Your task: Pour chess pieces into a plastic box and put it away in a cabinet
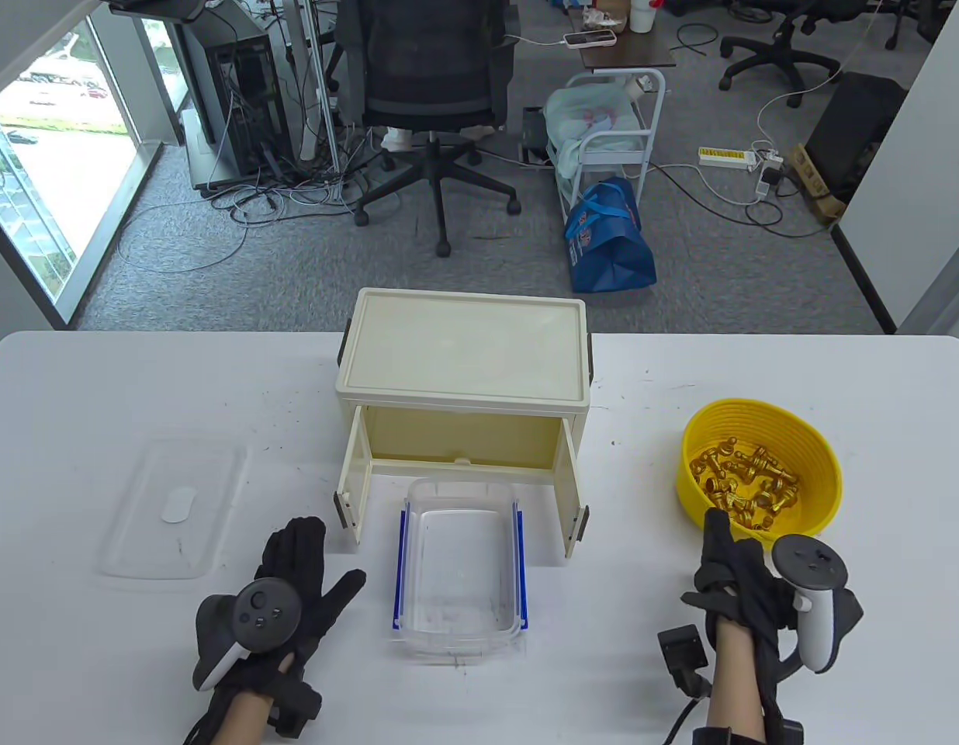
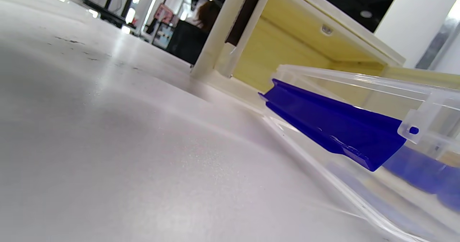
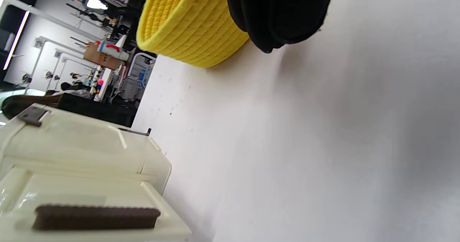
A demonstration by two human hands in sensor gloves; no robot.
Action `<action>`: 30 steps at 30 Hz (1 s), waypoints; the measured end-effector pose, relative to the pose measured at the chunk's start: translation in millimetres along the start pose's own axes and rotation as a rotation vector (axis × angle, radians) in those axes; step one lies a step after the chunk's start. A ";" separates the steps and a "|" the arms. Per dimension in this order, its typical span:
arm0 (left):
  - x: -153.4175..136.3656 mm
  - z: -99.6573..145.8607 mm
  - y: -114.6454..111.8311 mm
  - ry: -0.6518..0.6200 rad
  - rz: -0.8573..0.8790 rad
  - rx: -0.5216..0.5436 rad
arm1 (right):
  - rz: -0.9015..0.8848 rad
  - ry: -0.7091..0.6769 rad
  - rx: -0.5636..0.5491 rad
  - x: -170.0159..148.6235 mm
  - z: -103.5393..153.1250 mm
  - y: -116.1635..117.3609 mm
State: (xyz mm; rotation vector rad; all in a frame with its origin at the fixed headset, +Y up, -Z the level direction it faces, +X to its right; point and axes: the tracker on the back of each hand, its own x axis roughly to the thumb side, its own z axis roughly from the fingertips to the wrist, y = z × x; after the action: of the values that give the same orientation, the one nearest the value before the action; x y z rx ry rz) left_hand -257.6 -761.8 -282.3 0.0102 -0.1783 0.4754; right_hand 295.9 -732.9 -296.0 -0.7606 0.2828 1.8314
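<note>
The right hand [image 1: 747,586] has its fingers against the near wall of the yellow basket [image 1: 825,466], though I cannot tell whether it grips; the left hand [image 1: 289,578] lies flat on the table [image 1: 76,388], fingers spread, holding nothing. Gold chess pieces [image 1: 747,477] are heaped in the basket. The clear plastic box [image 1: 458,563] with blue clips sits empty between the hands, just before the cream cabinet [image 1: 464,341], whose doors stand open. The box's lid [image 1: 173,508] lies to the left.
</note>
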 end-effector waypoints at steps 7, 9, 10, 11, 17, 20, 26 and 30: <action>-0.4 -0.5 0.7 0.012 0.003 -0.009 | -0.224 0.178 -0.023 -18.2 -45.3 -19.5; -2.0 -0.8 0.9 0.018 0.008 -0.012 | -0.226 0.199 -0.066 -20.4 -53.7 -21.4; -2.8 -1.1 1.1 0.021 0.010 -0.012 | -0.245 0.187 -0.067 -18.8 -57.9 -21.7; -3.4 -1.6 1.2 0.025 0.010 -0.015 | -0.280 0.178 -0.072 -15.9 -59.9 -21.1; -6.7 -4.5 2.8 0.044 -0.001 -0.022 | -0.344 0.159 -0.141 -18.2 -62.6 -22.5; -7.5 -4.4 3.2 0.044 0.008 -0.023 | -0.379 0.128 -0.107 -19.9 -62.1 -24.5; -6.0 -2.7 4.3 0.031 0.007 -0.010 | -0.303 0.072 -0.134 -8.2 -48.7 -32.0; -5.8 -1.2 6.0 0.025 0.026 -0.001 | -0.290 -0.001 -0.142 9.6 -32.1 -38.4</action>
State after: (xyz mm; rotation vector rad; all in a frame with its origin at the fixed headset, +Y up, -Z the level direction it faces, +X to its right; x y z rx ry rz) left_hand -265.2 -759.0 -284.7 0.0010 -0.1543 0.5009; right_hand 340.3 -727.6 -320.4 -0.8518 0.0375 1.5886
